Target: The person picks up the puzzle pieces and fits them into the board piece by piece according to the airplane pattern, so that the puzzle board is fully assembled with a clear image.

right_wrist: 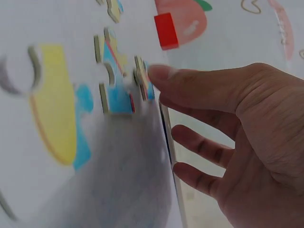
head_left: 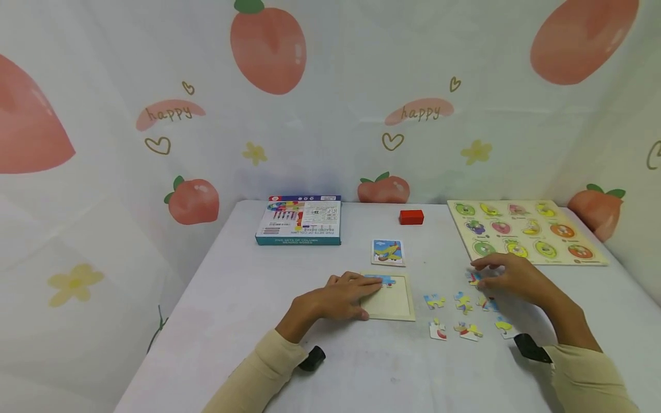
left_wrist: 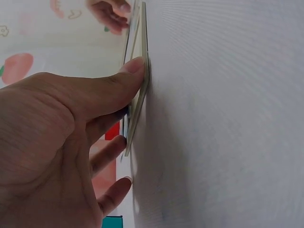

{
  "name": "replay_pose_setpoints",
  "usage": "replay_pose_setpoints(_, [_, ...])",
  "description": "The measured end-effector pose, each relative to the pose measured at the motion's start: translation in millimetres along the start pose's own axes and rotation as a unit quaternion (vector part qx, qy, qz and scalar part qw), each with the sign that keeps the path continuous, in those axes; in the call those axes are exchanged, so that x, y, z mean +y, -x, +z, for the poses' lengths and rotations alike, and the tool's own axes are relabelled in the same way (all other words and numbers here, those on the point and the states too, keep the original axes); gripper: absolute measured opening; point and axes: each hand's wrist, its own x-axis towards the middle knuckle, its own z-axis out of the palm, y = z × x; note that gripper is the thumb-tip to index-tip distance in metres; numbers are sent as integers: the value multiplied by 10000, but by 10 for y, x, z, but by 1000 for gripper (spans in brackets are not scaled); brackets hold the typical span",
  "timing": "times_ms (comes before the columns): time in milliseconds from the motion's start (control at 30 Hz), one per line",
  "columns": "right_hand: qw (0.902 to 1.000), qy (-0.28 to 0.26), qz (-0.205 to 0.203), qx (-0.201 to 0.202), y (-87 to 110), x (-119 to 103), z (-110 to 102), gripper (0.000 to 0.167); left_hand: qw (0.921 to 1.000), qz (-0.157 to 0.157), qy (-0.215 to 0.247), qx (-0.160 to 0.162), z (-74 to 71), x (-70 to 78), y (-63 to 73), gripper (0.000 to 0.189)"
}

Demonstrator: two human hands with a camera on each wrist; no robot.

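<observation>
My left hand [head_left: 345, 297] rests on a shallow wooden puzzle tray [head_left: 389, 310], its index finger stretched over joined blue puzzle pieces [head_left: 388, 281] at the top. In the left wrist view, the thumb lies against the edge of the tray [left_wrist: 137, 102]. To the right, my right hand [head_left: 511, 278] hovers low with thumb and forefinger apart around a small jigsaw piece [head_left: 472, 278]. In the right wrist view, the thumb tip is right beside that piece [right_wrist: 144, 80]; contact is hard to tell. Several loose pieces [head_left: 463, 302] lie between the tray and this hand.
A picture card with a yellow plane [head_left: 388, 252] lies behind the tray. Further back are a red block [head_left: 411, 217] and a boxed set [head_left: 299, 221] at left. A fruit puzzle board [head_left: 527, 229] lies at right, just behind my right hand. A patterned curtain stands behind the table.
</observation>
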Motion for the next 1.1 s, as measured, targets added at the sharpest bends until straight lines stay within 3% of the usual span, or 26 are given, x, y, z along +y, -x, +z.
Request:
replay_pose_setpoints(500, [9991, -64, -390, 155, -23, 104, 52, 37, 10000, 58, -54, -3, 7, -1, 3, 74])
replay_pose_setpoints(1100, [9998, -113, -159, 85, -17, 79, 79, 37, 9999, -13, -115, -63, -9, 23, 10, 74])
